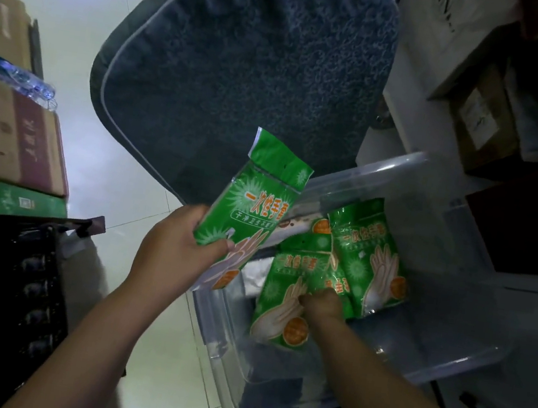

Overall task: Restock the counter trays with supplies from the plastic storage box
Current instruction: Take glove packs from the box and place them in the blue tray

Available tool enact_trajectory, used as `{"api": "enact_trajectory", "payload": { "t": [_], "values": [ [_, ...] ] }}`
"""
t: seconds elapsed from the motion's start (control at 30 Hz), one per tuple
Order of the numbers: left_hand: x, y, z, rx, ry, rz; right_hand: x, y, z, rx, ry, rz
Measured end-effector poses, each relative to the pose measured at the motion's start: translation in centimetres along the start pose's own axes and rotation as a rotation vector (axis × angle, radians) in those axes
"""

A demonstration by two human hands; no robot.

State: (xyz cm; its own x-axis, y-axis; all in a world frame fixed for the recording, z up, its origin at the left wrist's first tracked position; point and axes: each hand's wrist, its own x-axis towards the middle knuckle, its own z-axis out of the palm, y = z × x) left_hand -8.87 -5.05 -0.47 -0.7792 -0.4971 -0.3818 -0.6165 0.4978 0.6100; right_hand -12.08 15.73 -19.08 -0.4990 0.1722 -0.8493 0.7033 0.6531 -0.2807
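One green glove packet (253,208) is up out of the clear plastic storage box (466,363), pinched at its near end by the left hand (178,246). Inside, the right hand (319,302) closes its fingers on a second packet (285,296) among those lying there. This looks like the gathering step; next it must lift clear, then both go to the counter trays, which are out of view.

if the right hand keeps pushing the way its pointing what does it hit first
The right hand points down into the storage box and already rests on a green glove pack. Pushed on, it would likely press that pack toward the box floor; depth is unclear.
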Motion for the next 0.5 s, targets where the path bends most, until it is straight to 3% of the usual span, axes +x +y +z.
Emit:
{"api": "enact_trajectory", "payload": {
  "t": [0.2,0.5],
  "values": [
    [0.6,1.0,1.1,0.073,-0.027,0.058,-3.7,-0.9,-3.6,0.41,0.09,-0.064],
    [-1.1,7.9,1.8,-0.127,-0.118,0.099,-14.2,-3.2,-19.0,0.787,0.046,-0.38]
  ]
}}
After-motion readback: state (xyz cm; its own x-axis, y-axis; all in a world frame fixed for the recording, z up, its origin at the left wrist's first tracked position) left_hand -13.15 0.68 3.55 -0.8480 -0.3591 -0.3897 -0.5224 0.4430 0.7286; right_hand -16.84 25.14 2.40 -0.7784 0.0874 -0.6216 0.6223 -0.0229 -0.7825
